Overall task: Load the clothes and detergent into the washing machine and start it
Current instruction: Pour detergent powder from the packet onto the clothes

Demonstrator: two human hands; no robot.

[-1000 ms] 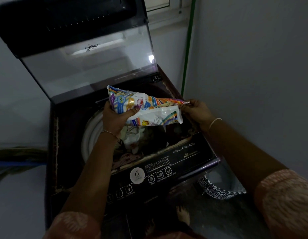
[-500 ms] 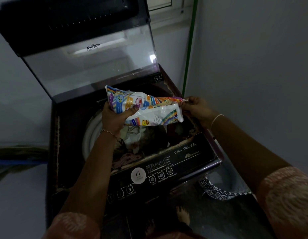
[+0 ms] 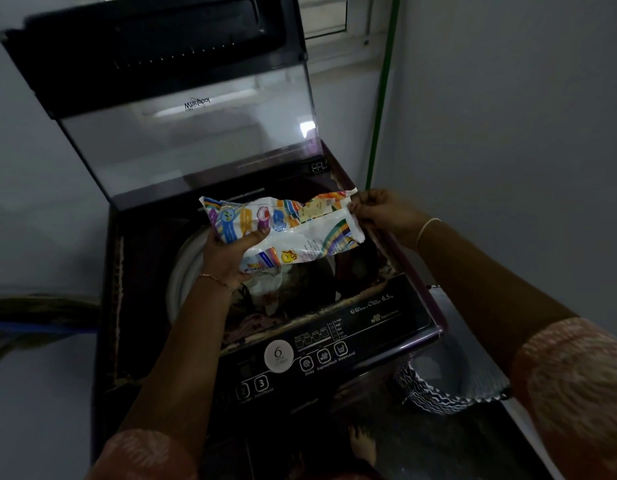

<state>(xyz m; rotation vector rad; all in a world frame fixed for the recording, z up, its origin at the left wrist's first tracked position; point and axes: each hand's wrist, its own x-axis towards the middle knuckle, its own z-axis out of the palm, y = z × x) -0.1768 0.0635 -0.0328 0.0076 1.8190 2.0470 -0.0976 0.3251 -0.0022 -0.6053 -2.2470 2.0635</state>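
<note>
Multicoloured plastic detergent packet [image 3: 283, 230] lies crosswise above the open drum of the top-load washing machine [image 3: 386, 327], over the clothes [image 3: 265, 299]. Left hand [image 3: 227, 258] grips its lower end; right hand [image 3: 379, 211] pinches its upper corner. Glass lid [image 3: 189, 147] stands raised.

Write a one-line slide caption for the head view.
Left hand grips one end of the detergent packet, right hand pinches the other corner, above the open washing machine loaded with clothes.
</note>
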